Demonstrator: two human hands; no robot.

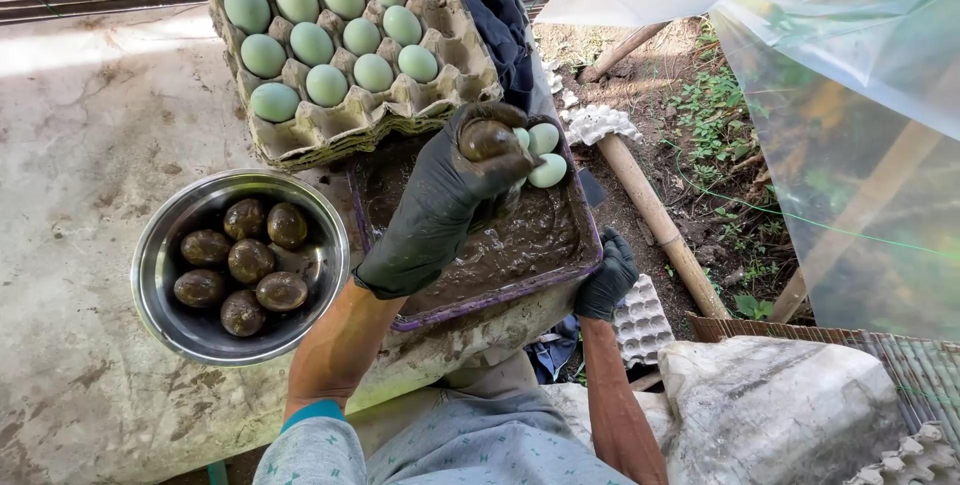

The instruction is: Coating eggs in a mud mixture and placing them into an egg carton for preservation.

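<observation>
My left hand [440, 200], in a muddy black glove, is raised over a purple-rimmed tray of dark mud [575, 275] and grips a mud-coated egg [487, 138] at its fingertips. My right hand [607, 278], also gloved, holds the tray's near right corner. Three clean pale green eggs [545, 155] lie in the mud at the tray's far end, just beyond the held egg. A steel bowl [160, 255] at the left holds several mud-coated eggs [245, 265]. Behind the tray, a stack of cardboard egg cartons [330, 130] carries several pale green eggs [325, 40].
The bowl, tray and cartons sit on a stained concrete slab [90, 125]. To the right lie bare ground with weeds, a wooden pole [655, 215], clear plastic sheeting [850, 55], empty white egg trays [640, 320] and a dark cloth [500, 25].
</observation>
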